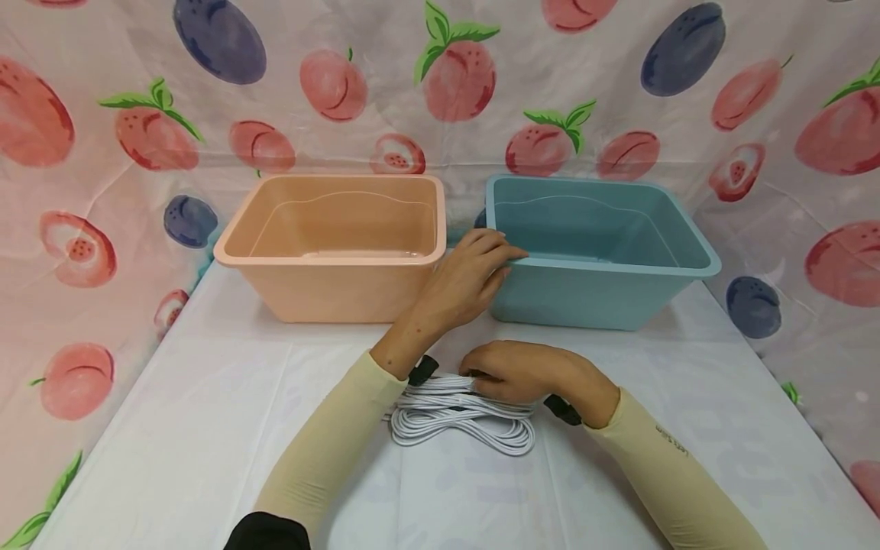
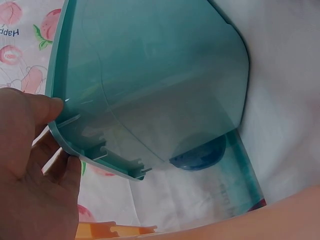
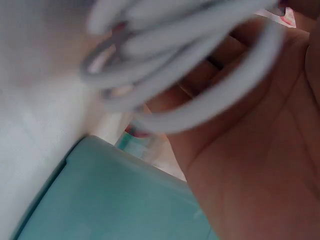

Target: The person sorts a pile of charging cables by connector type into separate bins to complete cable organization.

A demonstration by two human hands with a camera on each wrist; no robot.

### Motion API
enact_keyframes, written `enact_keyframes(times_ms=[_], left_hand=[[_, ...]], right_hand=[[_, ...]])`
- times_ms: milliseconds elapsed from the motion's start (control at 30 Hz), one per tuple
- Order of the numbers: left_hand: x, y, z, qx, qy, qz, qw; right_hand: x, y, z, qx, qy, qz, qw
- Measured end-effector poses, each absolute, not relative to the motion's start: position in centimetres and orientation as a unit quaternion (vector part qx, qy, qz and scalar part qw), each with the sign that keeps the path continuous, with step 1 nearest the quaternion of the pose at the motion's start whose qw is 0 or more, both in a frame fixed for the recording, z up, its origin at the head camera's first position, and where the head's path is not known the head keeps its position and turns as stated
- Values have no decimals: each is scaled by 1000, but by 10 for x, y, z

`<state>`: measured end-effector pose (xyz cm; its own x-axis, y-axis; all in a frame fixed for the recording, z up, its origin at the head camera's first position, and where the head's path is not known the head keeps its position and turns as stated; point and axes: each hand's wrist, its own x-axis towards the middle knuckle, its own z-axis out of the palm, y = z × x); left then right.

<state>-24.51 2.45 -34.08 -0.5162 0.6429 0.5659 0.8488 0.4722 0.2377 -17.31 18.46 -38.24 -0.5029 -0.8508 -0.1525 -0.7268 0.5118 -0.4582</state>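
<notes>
My left hand (image 1: 462, 279) pinches the rim of the teal bin (image 1: 571, 296) at its near left corner. In the left wrist view, the thumb of that hand (image 2: 25, 145) lies on one side of the bin's rim (image 2: 59, 85), and the fingers are on the other. Close to me on the table, a coiled bundle of white cable (image 1: 462, 422) lies in long loops. My right hand (image 1: 525, 370) grips its far right part with curled fingers. Blurred cable loops (image 3: 175, 55) cross in front of the palm (image 3: 250, 145) in the right wrist view.
To the left of the teal bin stands a peach-coloured bin (image 1: 337, 294), with a narrow gap between them. Both rest on a white table cover (image 1: 206, 428). Behind hangs a fruit-print cloth (image 1: 385, 84). A dark band sits at each wrist.
</notes>
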Motion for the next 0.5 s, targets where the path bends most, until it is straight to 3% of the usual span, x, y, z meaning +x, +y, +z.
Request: enact_keyframes(times_ms=[500], left_hand=[[-245,25,-340,-445,-837,-247,200]], right_hand=[[-176,188,-377,-456,865,-140,156]])
